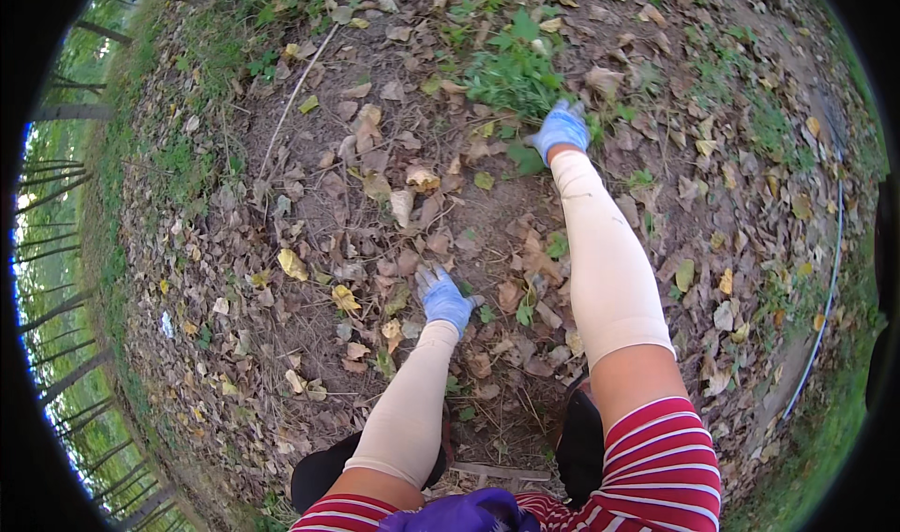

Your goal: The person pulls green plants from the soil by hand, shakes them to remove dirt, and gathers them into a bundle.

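Note:
My right hand [564, 131], in a blue-and-grey work glove, reaches far forward to the lower right edge of a clump of green weeds [517, 82]. Its thumb stands out from the fingers, and I see no stem plainly held; the fingertips are partly lost against the leaves. Nearer to me, my left hand [446, 301] wears a matching glove. Its fingers and thumb are spread low over dry fallen leaves [401, 208], with nothing in them. Whether it touches the ground is hard to tell. Beige sleeves [612, 251] cover both forearms.
Brown and yellow leaves lie over bare soil [485, 208]. A thin pale stick [299, 92] lies at the upper left. Along the right runs a pale blue hose or pipe [830, 307]. My dark-clad legs [580, 440] flank a flat strip of wood [500, 471]. Trees [63, 307] stand at the left.

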Motion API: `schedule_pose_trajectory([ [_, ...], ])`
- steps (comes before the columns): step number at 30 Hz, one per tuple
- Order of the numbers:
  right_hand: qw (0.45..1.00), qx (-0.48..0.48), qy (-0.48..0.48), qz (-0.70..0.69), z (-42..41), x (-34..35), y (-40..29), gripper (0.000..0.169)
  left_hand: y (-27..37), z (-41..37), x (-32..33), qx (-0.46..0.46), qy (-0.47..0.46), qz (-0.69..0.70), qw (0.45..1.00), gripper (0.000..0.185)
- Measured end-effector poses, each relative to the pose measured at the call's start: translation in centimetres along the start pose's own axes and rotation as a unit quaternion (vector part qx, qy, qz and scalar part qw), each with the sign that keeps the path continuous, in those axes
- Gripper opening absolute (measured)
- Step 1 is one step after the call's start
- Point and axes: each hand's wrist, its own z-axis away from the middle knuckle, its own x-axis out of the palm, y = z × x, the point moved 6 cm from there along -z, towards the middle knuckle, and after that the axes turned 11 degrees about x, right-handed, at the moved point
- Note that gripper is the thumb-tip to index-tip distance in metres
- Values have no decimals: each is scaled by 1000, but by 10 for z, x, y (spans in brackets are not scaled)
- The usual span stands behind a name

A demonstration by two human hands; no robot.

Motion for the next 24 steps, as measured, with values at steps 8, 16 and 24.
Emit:
schedule_pose_trajectory([
  [8, 986, 28, -5, -162, -68, 21, 53, 71, 0, -7, 7, 11, -8, 23, 1000, 128],
  [16, 949, -291, 100, 75, 12, 36, 14, 33, 12, -8, 12, 37, 8, 32, 999, 128],
  [24, 973, -218, -60, -47, 160, -15, 57, 32, 6, -1, 2, 31, -10, 20, 999, 119],
])
